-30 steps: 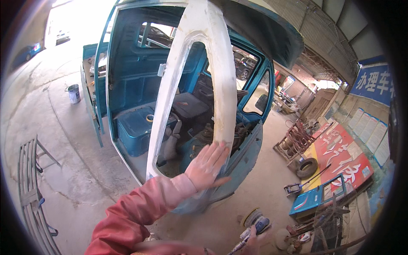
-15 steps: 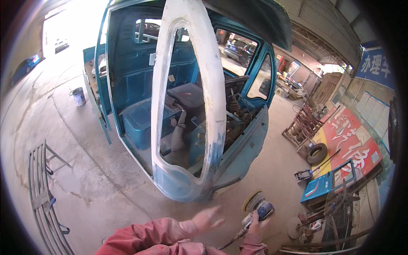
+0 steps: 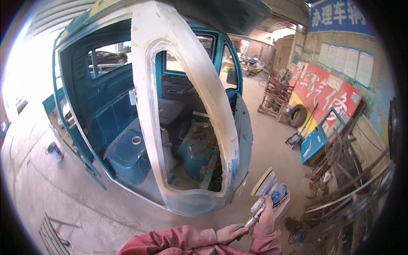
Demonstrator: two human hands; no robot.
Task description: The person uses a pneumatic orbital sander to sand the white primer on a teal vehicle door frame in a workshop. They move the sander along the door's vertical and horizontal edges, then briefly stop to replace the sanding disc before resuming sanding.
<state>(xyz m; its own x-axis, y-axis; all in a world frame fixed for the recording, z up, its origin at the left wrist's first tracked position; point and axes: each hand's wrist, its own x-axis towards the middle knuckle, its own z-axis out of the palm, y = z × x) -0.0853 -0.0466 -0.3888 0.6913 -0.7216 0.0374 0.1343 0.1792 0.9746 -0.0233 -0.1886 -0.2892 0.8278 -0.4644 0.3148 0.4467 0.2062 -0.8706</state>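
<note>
A handheld disc sander (image 3: 278, 192) with a round yellow-edged pad (image 3: 264, 182) is in my right hand (image 3: 267, 216), whose fingers wrap round its body. Its pad tilts up and faces the blue vehicle cab (image 3: 199, 206), apart from it. My left hand (image 3: 231, 233) is closed on the metal hose fitting at the sander's lower end. Ahead stands the cab's front frame (image 3: 146, 89), coated whitish round a glassless opening, with bare blue below. Through the opening a dark seat (image 3: 172, 111) shows.
A blue loose door (image 3: 312, 144) and a red sign board (image 3: 323, 95) lean at the right. Near them are a tyre (image 3: 297, 115), a rusty rack (image 3: 275, 97) and scrap metal. At the left stand a bucket (image 3: 54, 152) and a slatted metal bench (image 3: 53, 236).
My left hand, apart from the sander before, has closed on its hose fitting. The sander has risen and its pad tilted up. My view has turned right and moved nearer the cab.
</note>
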